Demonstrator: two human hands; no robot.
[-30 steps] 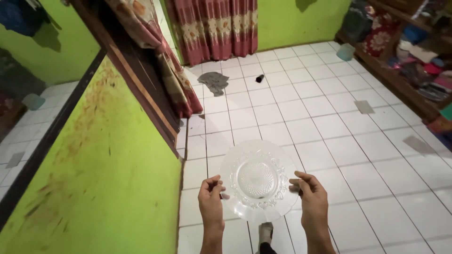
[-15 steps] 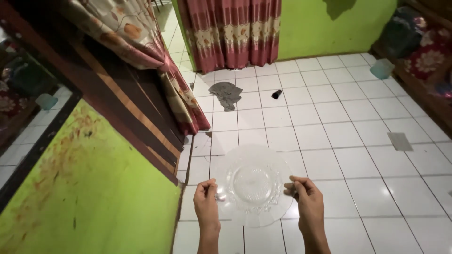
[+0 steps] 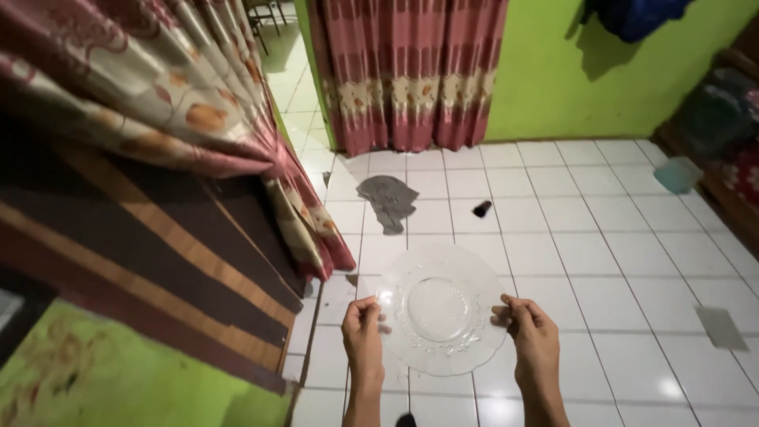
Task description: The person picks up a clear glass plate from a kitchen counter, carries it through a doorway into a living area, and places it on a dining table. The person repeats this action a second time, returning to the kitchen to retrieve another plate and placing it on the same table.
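Observation:
A clear glass plate (image 3: 439,307) with a patterned, scalloped rim is held flat in front of me above the white tiled floor (image 3: 601,261). My left hand (image 3: 362,330) pinches its left edge. My right hand (image 3: 533,335) pinches its right edge. Both sets of fingers are closed on the rim.
A wooden door frame (image 3: 142,261) and a floral curtain (image 3: 190,119) stand close on my left. A red patterned curtain (image 3: 407,71) hangs ahead by the green wall (image 3: 553,87). A grey rag (image 3: 389,201) and a small dark object (image 3: 481,209) lie on the floor.
The view has tilted up and moved forward toward the curtains. The plate stays held between both hands, which kept the same grip.

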